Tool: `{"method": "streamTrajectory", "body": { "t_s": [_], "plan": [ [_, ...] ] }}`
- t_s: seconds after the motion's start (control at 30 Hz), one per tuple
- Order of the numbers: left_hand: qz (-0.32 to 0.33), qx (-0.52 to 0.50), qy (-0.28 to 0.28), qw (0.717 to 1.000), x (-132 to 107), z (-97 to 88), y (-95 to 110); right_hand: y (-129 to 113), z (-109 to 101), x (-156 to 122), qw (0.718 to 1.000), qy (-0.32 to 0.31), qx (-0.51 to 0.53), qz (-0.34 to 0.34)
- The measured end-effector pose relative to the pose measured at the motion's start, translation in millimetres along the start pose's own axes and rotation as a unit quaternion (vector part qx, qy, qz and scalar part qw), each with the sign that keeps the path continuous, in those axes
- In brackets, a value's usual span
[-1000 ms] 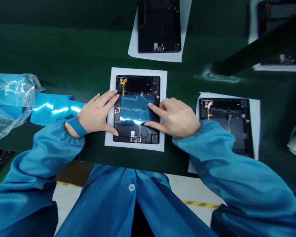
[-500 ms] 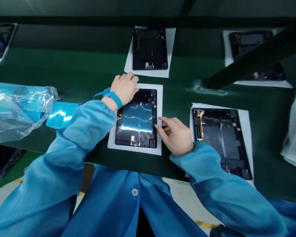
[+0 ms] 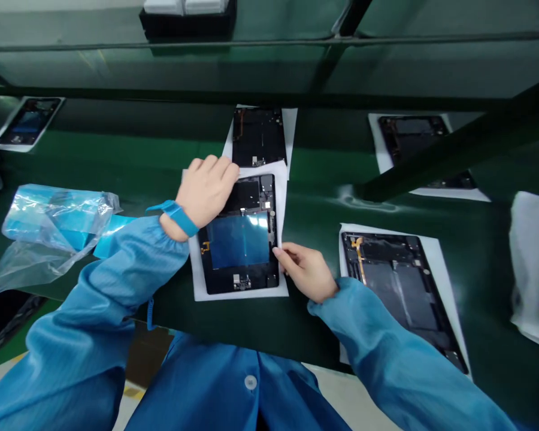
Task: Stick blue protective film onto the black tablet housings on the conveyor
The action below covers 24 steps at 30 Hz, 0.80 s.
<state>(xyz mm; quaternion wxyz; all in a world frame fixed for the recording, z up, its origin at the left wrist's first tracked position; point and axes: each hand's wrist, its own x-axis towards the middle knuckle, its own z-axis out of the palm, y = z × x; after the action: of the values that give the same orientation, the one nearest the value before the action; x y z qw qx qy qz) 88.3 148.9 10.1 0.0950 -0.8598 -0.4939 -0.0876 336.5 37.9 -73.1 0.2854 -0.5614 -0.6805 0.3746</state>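
An opened tablet (image 3: 265,278) with bare internals lies on a white sheet (image 3: 281,179) in front of me. A shiny blue film (image 3: 238,242) covers its middle. My left hand (image 3: 209,188) is closed over the tablet's far left corner, its fingertips partly hidden. At the right edge, my right hand (image 3: 308,269) pinches the tablet, thumb on top and the other fingers curled low. The far end of the sheet overlaps the paper beneath a second opened tablet (image 3: 259,134). A blue band (image 3: 179,216) circles my left wrist.
Another opened tablet (image 3: 399,281) lies on paper by my right forearm, with others at the far right (image 3: 413,143) and far left (image 3: 31,123). A clear bag of blue film (image 3: 54,215) is at left. A dark post (image 3: 453,155) slants across the right; white material (image 3: 536,269) sits beyond.
The tablet and its sheet have shifted away from me, now overlapping the far tablet's paper. My right thumb has come onto the tablet's edge. The view has tilted upward.
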Motion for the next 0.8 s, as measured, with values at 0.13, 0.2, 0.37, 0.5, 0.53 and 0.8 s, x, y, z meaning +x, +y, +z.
{"method": "streamTrajectory", "body": {
  "t_s": [0.13,0.2,0.37,0.5,0.53,0.8],
  "plan": [
    [-0.129,0.056,0.167,0.976,-31,-38.9,-22,-34,24,83,0.999,0.016,-0.024,-0.026],
    [-0.162,0.065,0.191,0.966,-55,-45.6,-27,-56,45,146,0.999,0.025,-0.036,-0.025],
    [-0.170,0.060,0.043,0.983,-130,-19.5,-30,-106,94,295,0.998,0.031,-0.057,0.027],
    [-0.187,0.039,-0.081,0.978,-175,3.5,-33,-114,108,336,0.994,0.022,-0.074,0.075],
    [-0.186,0.028,-0.091,0.978,-182,5.9,-32,-110,106,334,0.993,0.025,-0.081,0.079],
    [-0.159,0.014,-0.135,0.978,-201,9.2,-15,-32,26,280,0.954,0.177,-0.185,0.155]
  ]
}}
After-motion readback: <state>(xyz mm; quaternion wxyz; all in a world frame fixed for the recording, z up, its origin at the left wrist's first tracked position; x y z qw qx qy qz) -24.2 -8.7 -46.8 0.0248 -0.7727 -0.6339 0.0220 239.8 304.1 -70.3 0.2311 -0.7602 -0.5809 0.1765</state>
